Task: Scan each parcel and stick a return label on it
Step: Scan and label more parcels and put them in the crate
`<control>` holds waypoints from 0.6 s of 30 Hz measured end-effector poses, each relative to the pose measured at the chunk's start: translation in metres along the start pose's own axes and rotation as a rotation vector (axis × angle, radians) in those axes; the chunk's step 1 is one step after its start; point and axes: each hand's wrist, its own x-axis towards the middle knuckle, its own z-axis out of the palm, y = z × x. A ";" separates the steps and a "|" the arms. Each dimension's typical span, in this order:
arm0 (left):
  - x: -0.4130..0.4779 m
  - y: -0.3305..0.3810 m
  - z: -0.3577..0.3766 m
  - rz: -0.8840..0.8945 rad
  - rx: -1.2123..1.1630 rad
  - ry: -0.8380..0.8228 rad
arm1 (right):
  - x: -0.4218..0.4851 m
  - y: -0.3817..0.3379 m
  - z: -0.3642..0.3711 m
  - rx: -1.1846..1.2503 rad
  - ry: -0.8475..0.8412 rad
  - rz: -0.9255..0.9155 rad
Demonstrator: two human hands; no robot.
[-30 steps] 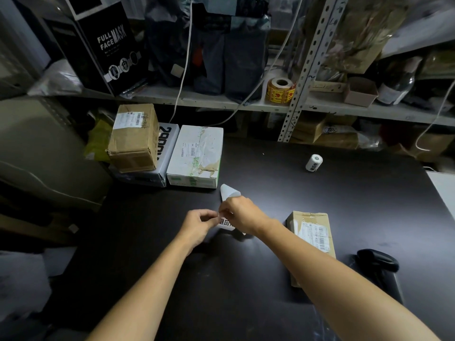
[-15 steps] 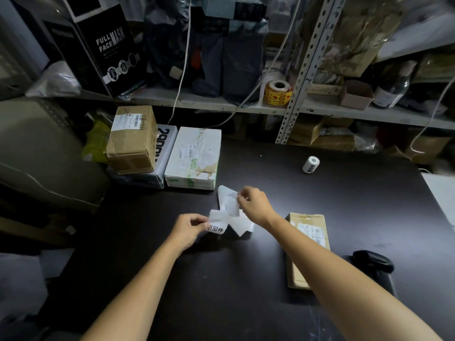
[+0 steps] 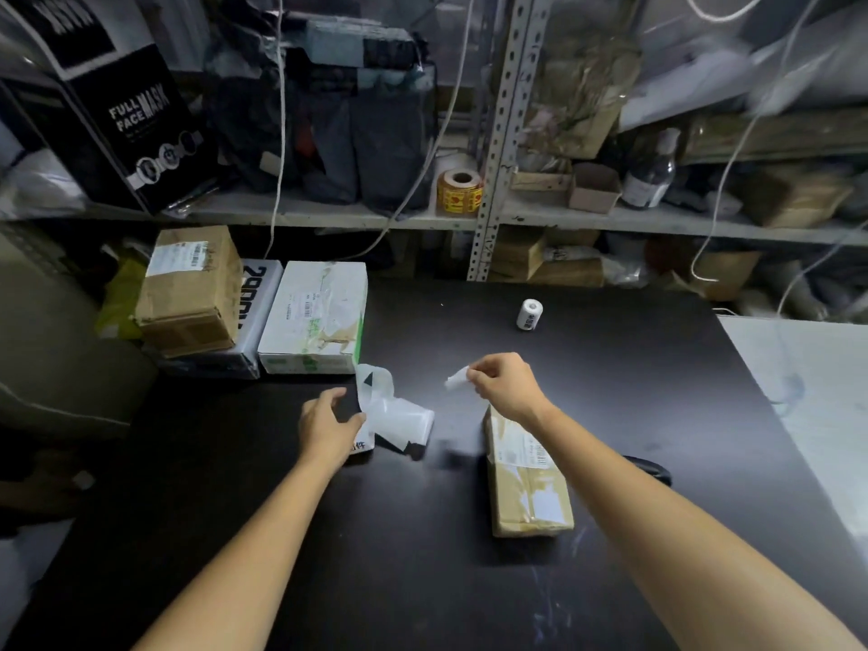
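My right hand [image 3: 505,385] pinches a small white label [image 3: 456,381] above the far end of a brown parcel [image 3: 528,491] that lies on the black table [image 3: 422,556]. My left hand [image 3: 329,427] rests on a curled strip of white label backing [image 3: 392,411], thumb and fingers around its near end. At the table's far left stand a brown box [image 3: 190,288], a white box [image 3: 314,314] and a box printed with black digits [image 3: 256,312] under the brown one. A small label roll [image 3: 530,314] stands further back. The black scanner [image 3: 650,469] shows partly behind my right forearm.
A metal shelf [image 3: 329,213] runs along the back, with a yellow sticker roll [image 3: 459,192], a black "FULL FACE MASK" box [image 3: 122,129], bags, cartons and a bottle. Cables hang in front of it. A white surface [image 3: 817,397] adjoins the table on the right.
My right hand has peeled the label off the backing and carried it right, over the brown parcel. The left hand stays low with the backing strip on the table.
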 end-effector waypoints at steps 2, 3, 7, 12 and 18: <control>-0.009 0.013 0.013 0.050 -0.034 -0.028 | -0.007 0.013 -0.016 0.017 0.017 0.036; -0.014 0.020 0.021 0.071 -0.045 -0.058 | -0.011 0.019 -0.024 0.020 0.018 0.052; -0.042 0.041 0.064 0.089 -0.086 -0.206 | -0.027 0.045 -0.048 0.070 0.010 0.104; -0.077 0.046 0.118 0.011 -0.093 -0.398 | -0.053 0.079 -0.062 0.182 -0.045 0.178; -0.105 0.043 0.159 -0.138 -0.200 -0.566 | -0.075 0.116 -0.061 0.248 0.044 0.247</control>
